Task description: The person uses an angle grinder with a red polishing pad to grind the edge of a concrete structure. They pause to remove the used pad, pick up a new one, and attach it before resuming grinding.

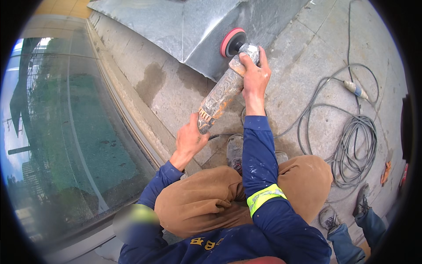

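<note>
Both of my hands hold an angle grinder [222, 94] whose worn body is grey with orange patches. My left hand [190, 140] is wrapped round its rear end, by the cord. My right hand [256, 78] grips the front, close to the metal gear head, with the thumb on top. A red-rimmed round pad [232, 42] on the grinder's spindle faces the side of a grey stone block [206, 37]; it appears to touch the surface, which has a pale dusty patch nearby.
A glass pane [79, 132] with a raised sill runs along my left. Grey cable [358, 141] lies coiled on the paving at right, with a cable connector [355, 89]. A small orange object [386, 173] lies beyond it. Another person's legs [347, 240] stand at lower right.
</note>
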Motion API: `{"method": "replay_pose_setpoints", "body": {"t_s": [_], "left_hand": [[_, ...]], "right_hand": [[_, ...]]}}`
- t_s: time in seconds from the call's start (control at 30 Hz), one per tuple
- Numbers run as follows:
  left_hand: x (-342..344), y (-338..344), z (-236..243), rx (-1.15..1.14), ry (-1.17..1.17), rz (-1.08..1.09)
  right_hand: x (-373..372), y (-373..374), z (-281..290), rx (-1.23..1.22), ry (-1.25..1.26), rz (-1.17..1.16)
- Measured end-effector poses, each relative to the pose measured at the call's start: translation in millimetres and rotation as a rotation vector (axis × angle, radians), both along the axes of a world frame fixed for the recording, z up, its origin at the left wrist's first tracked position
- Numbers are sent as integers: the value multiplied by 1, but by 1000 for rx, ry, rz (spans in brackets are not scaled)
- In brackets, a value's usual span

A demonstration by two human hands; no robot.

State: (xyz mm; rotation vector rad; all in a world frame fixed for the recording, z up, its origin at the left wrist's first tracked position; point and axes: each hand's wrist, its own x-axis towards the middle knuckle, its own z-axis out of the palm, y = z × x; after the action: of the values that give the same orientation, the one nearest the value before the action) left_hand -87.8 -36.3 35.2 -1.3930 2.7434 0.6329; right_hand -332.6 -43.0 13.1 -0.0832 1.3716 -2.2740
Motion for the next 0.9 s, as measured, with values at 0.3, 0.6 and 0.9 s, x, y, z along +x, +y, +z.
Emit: {"method": "replay_pose_setpoints", "body": {"t_s": [0.3,0.6,0.9], "left_hand": [[10,4,-3,-2,22,42],[-8,-4,5,-25,109,-17],[3,1,-6,-9,3,-9]], "right_hand": [[11,2,9,25,118,-9],[-10,-3,23,-75,14,-19],[3,0,-11,9,18,-24]]}}
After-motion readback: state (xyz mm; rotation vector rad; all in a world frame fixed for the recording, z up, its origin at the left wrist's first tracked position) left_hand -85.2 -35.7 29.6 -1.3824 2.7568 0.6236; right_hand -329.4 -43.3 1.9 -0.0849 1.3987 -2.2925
